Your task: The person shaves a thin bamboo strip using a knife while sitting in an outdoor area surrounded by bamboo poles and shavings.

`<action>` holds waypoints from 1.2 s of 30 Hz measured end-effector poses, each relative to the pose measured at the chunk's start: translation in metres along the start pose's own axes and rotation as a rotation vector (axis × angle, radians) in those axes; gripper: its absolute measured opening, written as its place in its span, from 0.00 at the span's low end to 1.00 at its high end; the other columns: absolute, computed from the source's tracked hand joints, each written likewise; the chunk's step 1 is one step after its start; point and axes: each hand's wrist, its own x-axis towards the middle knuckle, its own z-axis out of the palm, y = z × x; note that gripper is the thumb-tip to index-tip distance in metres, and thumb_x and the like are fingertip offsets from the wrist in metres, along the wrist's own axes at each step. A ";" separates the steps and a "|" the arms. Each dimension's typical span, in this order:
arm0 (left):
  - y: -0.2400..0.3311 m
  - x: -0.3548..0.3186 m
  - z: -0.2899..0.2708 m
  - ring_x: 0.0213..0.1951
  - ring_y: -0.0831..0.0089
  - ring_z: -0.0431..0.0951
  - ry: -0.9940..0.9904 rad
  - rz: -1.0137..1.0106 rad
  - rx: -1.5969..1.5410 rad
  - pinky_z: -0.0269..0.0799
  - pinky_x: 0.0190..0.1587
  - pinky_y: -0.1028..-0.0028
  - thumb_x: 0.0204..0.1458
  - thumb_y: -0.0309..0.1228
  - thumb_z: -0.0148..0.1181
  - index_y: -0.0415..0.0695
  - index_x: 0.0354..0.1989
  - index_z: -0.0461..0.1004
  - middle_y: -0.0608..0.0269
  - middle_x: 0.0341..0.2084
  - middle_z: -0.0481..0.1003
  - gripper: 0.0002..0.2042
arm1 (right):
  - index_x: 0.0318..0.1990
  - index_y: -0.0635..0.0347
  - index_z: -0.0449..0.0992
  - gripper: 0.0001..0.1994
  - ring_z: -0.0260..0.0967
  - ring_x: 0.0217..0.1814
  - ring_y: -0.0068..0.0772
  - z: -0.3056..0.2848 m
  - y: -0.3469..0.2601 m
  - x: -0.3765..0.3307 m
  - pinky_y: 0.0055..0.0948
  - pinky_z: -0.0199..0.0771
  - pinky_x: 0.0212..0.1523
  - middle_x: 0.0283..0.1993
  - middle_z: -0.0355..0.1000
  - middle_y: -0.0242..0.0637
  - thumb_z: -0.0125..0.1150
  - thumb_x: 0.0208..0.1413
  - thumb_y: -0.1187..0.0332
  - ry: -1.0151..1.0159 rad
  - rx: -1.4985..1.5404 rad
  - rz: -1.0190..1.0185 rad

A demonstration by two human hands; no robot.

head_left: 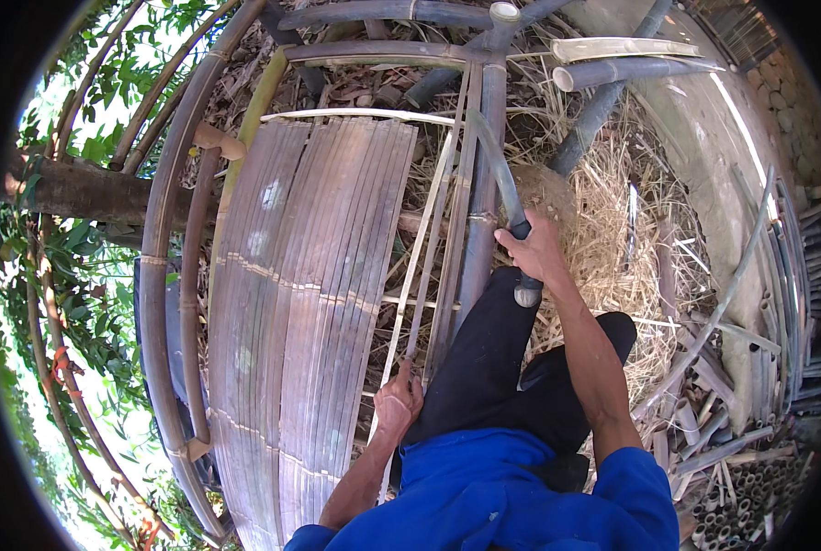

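My right hand [534,248] is wrapped round the handle of a long-bladed machete [498,165]. Its grey blade points away from me and crosses in front of a thick bamboo pole [486,193]; the handle's pale butt shows below my fist, over my thigh. Lower and to the left, my left hand [399,401] is closed on a thin bamboo strip [426,266], which runs away from me beside other strips. Left of that hand lies a slatted panel of split bamboo [291,303], its slats crossed by pale node lines.
A bamboo frame with curved side poles [161,230] surrounds the panel. Two cut bamboo lengths [631,69] rest at the far right. Straw [612,220] covers the ground by my right arm. Cut bamboo pieces [732,514] are heaped at the lower right; a pole [736,285] leans above them.
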 end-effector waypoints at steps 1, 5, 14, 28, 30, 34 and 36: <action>0.001 0.002 -0.001 0.25 0.46 0.81 -0.001 -0.001 0.004 0.77 0.28 0.52 0.56 0.35 0.59 0.43 0.56 0.72 0.46 0.23 0.79 0.20 | 0.34 0.66 0.77 0.15 0.74 0.29 0.44 -0.001 0.001 -0.001 0.40 0.74 0.35 0.27 0.75 0.46 0.72 0.50 0.62 0.010 -0.006 -0.014; 0.016 0.007 -0.001 0.22 0.48 0.79 0.063 -0.083 -0.085 0.75 0.26 0.53 0.56 0.34 0.59 0.41 0.55 0.73 0.49 0.17 0.76 0.19 | 0.34 0.65 0.77 0.16 0.74 0.29 0.46 -0.006 0.010 -0.004 0.41 0.74 0.35 0.27 0.75 0.46 0.73 0.49 0.61 0.029 0.018 -0.018; 0.011 0.020 -0.008 0.22 0.55 0.79 -0.123 0.054 -0.132 0.75 0.25 0.58 0.55 0.38 0.64 0.37 0.39 0.80 0.49 0.29 0.80 0.14 | 0.32 0.66 0.76 0.17 0.76 0.27 0.44 -0.007 0.008 -0.013 0.41 0.74 0.34 0.24 0.75 0.46 0.73 0.49 0.60 0.021 0.022 0.034; -0.030 -0.017 -0.031 0.38 0.50 0.76 0.182 0.167 0.408 0.74 0.38 0.53 0.53 0.32 0.65 0.41 0.35 0.73 0.49 0.33 0.70 0.09 | 0.32 0.65 0.72 0.15 0.70 0.17 0.26 -0.017 -0.017 -0.021 0.32 0.70 0.19 0.20 0.71 0.35 0.72 0.54 0.63 -0.016 0.192 0.089; -0.019 -0.024 -0.040 0.27 0.48 0.78 0.271 0.060 0.005 0.72 0.27 0.56 0.60 0.29 0.59 0.36 0.35 0.75 0.45 0.25 0.73 0.08 | 0.32 0.64 0.73 0.16 0.70 0.17 0.24 -0.019 -0.014 -0.018 0.30 0.70 0.19 0.20 0.71 0.34 0.72 0.55 0.62 -0.001 0.233 0.087; 0.008 -0.014 -0.091 0.18 0.66 0.76 0.137 -0.041 -0.220 0.72 0.22 0.63 0.64 0.31 0.56 0.32 0.45 0.76 0.52 0.16 0.73 0.12 | 0.32 0.62 0.73 0.17 0.69 0.17 0.20 -0.024 -0.030 -0.014 0.25 0.70 0.18 0.21 0.71 0.31 0.73 0.55 0.58 0.107 0.424 0.102; 0.036 0.007 -0.120 0.14 0.63 0.74 0.142 -0.021 -0.252 0.67 0.19 0.64 0.64 0.30 0.56 0.28 0.49 0.77 0.47 0.15 0.74 0.15 | 0.33 0.61 0.73 0.18 0.68 0.18 0.18 -0.022 -0.032 -0.010 0.23 0.70 0.19 0.21 0.70 0.29 0.74 0.55 0.57 0.113 0.520 0.118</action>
